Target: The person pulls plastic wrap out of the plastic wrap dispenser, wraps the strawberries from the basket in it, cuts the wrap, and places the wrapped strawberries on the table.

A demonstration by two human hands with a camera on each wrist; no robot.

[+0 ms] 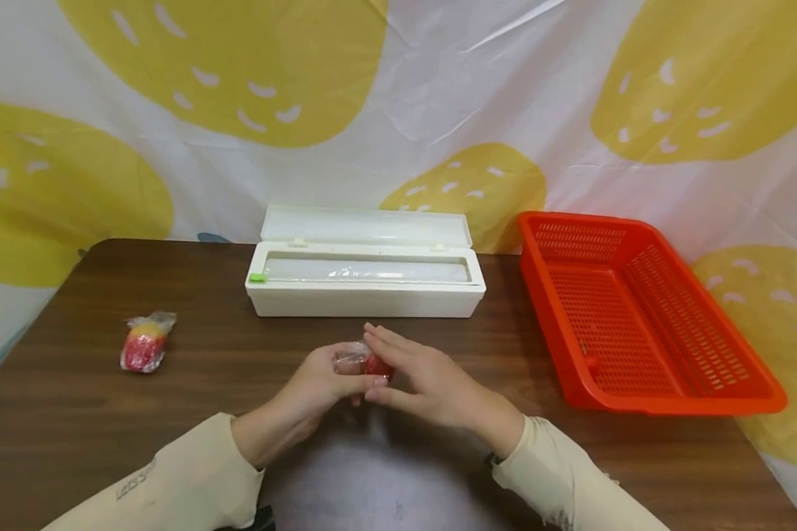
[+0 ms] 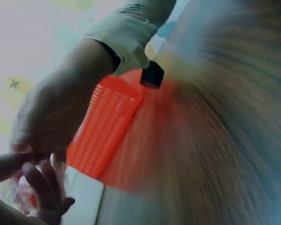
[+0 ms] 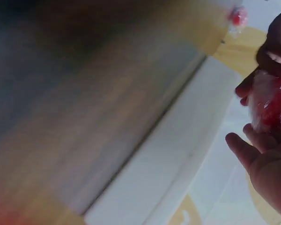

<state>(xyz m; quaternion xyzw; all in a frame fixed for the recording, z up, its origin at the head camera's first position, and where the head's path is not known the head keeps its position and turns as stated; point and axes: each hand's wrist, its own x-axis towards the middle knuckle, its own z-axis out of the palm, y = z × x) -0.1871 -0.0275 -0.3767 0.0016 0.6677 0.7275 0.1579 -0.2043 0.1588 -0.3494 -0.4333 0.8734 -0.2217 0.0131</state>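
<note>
Close in front of the white box, my left hand holds a small red fruit in crinkled clear plastic wrap, thumb on the near side. My right hand meets it from the right, its fingers fairly straight and touching the wrap, thumb tip near the left thumb. In the right wrist view the wrapped fruit shows between the left fingers above and the right fingers below. Fingers mostly cover it in the left wrist view. The white plastic wrap dispenser stands with its lid up and a film roll inside.
A red and yellow fruit wrapped in clear film lies on the left of the dark wooden table. An orange-red slotted basket sits at the right. A green slider is at the dispenser's left end. Patterned cloth hangs behind.
</note>
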